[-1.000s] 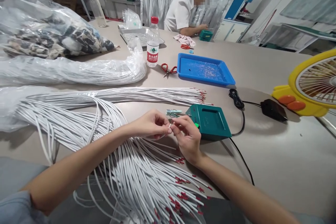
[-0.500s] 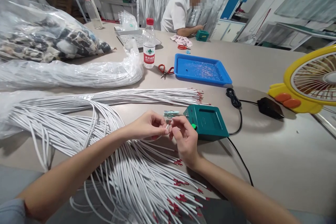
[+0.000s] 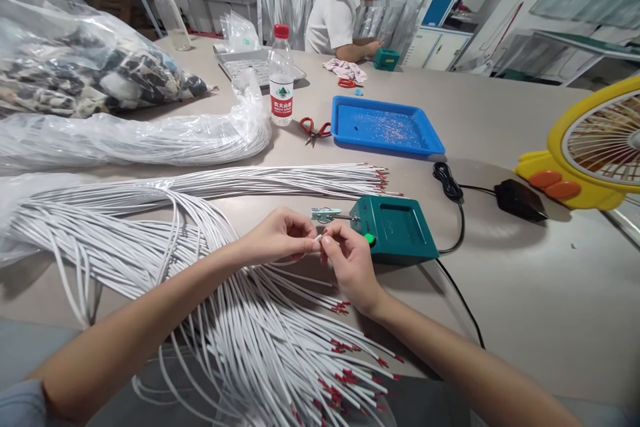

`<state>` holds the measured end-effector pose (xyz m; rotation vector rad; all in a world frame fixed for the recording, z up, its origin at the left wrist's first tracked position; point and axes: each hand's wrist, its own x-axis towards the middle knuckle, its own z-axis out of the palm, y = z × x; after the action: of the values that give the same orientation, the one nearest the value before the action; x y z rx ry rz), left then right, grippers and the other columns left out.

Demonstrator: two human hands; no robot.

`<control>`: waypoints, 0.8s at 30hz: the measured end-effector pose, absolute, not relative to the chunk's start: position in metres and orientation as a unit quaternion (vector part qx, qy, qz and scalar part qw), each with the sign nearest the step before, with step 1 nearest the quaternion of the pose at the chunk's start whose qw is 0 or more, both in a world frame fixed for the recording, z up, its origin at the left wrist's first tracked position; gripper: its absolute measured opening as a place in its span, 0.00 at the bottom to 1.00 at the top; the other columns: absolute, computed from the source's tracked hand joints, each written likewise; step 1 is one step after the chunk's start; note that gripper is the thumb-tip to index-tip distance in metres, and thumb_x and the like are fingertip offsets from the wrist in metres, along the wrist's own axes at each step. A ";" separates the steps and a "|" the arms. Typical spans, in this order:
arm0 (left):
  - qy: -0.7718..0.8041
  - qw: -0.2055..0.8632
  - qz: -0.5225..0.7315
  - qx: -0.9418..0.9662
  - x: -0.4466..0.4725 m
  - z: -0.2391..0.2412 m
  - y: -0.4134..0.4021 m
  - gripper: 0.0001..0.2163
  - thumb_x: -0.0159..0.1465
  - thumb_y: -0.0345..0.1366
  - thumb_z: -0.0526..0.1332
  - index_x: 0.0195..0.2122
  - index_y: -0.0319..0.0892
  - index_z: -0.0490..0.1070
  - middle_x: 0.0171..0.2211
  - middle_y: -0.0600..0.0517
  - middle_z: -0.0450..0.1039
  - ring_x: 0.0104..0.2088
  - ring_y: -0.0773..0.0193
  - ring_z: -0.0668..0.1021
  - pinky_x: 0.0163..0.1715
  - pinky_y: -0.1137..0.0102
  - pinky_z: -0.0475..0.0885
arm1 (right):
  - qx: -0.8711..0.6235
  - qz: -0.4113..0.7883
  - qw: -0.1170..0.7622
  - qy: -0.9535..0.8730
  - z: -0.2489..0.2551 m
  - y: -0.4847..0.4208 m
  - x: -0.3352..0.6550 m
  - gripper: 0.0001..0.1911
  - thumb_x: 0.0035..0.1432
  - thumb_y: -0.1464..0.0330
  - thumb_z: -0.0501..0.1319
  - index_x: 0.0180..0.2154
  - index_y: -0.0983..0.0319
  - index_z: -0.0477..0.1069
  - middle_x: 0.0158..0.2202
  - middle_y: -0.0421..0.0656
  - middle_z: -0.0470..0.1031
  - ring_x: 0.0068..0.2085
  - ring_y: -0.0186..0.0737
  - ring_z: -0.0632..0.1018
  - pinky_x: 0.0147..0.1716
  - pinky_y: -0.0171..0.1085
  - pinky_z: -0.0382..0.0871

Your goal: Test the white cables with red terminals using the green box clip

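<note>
My left hand pinches a white cable close to its end. Thumb and fingers of my right hand are closed at that same cable end, meeting the left fingertips; the tip itself is mostly hidden. Just behind my right hand sits a green box-shaped device with a green button and a metal arm carrying a pale clip. Under and in front of my forearms spreads a large bundle of white cables with red ends.
Beyond the hands lie another row of cables, red-handled scissors, a blue tray with small scraps and a water bottle. A yellow fan and black pedal stand right. A co-worker sits opposite.
My right hand's fingers have closed in from a looser curl to a tight pinch at the cable end. My left hand stays nearly in place. The view has shifted slightly.
</note>
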<state>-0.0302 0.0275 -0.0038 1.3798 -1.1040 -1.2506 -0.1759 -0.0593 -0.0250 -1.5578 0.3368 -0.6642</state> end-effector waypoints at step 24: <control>-0.452 0.462 -0.517 0.560 -0.030 0.002 0.030 0.17 0.56 0.45 0.63 0.24 0.33 0.69 0.15 0.55 0.62 0.14 0.76 0.60 0.14 0.78 0.53 | -0.752 -0.379 0.529 0.109 -0.028 -0.058 -0.183 0.13 0.62 0.71 0.52 0.46 0.57 0.69 0.39 0.45 0.66 0.38 0.38 0.71 0.30 0.35 0.71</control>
<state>-0.0298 0.0300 0.0023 1.3780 -1.1119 -1.2725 -0.1834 -0.0577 -0.0284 -1.7961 0.2606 -0.9041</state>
